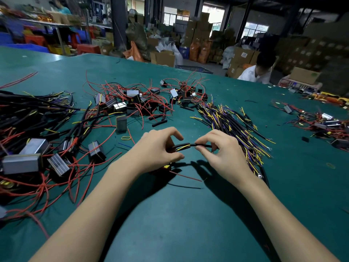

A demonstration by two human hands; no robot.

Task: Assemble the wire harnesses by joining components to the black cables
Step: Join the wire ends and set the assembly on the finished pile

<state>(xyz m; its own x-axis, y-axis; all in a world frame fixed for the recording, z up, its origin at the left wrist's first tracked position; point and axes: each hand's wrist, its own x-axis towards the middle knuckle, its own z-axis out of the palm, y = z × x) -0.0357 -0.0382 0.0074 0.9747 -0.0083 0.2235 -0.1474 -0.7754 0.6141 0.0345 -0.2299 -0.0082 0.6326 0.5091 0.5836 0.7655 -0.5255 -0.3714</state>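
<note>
- Left hand (160, 146): grip pinched on a short black cable (190, 145) with a yellow wire (182, 147), held above the green tabletop (188, 214).
- Right hand (219, 150): fingertips nip the cable's other end.
- Black cable bundle (232, 125) at 2 o'clock from the hands.
- Metal boxes with red wires (34, 157) at 9 o'clock.

A factory assembly floor, half workshop and half warehouse. A broad green work table (188, 214) carries heaps of red-wired metal modules (130, 103) and black cable bundles (232, 121). Far behind rise stacked cardboard boxes (200, 29) (some open on the floor), steel pillars (118, 21), barred windows (171, 16), and another seated worker (258, 70) far right.
</note>
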